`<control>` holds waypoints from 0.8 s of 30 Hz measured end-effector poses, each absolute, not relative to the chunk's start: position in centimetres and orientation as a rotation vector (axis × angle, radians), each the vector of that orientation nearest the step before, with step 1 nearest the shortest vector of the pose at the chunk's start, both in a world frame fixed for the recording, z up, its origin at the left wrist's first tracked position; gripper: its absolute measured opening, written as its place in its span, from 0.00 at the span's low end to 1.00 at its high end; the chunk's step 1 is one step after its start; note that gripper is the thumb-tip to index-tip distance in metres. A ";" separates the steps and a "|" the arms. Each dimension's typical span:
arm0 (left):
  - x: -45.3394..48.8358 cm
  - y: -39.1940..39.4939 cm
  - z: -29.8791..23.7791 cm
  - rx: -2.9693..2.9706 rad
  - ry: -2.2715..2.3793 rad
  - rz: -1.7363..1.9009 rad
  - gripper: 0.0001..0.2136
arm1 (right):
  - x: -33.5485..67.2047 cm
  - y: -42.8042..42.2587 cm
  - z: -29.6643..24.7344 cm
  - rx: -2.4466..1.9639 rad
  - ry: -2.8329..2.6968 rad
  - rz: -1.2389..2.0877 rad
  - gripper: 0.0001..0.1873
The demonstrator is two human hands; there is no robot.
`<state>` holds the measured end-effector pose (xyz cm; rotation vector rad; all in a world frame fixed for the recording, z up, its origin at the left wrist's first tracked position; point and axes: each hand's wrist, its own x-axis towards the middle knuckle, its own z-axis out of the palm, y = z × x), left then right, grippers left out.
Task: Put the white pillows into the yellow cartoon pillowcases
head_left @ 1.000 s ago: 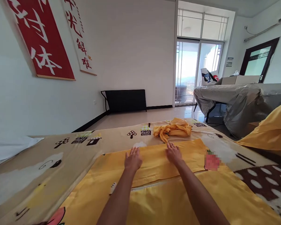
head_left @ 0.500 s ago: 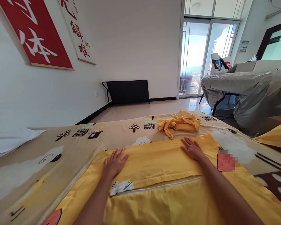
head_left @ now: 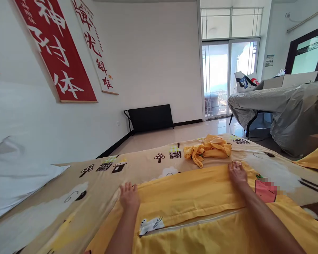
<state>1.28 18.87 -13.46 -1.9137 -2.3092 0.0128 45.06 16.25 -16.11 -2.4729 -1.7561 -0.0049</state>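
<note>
A yellow printed cloth (head_left: 190, 192), folded over along its far edge, lies spread on a bed covered by a beige patterned sheet (head_left: 76, 197). My left hand (head_left: 129, 195) rests flat and open on the cloth's far left corner. Near the far right corner my right hand (head_left: 237, 173) lies flat and open on the fold. A zip line runs across the cloth below my arms. Just beyond my right hand sits a crumpled yellow cloth (head_left: 208, 148), not touched by either hand.
A white pillow (head_left: 13, 183) lies at the left of the bed by the wall. A yellow pillow (head_left: 316, 158) shows at the right edge. Beyond the bed are a tiled floor, a black folded frame (head_left: 151, 118), a grey-covered table (head_left: 283, 106) and glass balcony doors (head_left: 228, 77).
Both hands have slid apart along the fold, the left leftward to the corner, the right rightward. The view has shifted slightly.
</note>
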 end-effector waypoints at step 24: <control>-6.2 10.7 -14.7 -2.100 -2.333 0.046 0.26 | 51.4 6.9 -16.0 -2.586 -1.652 0.248 0.29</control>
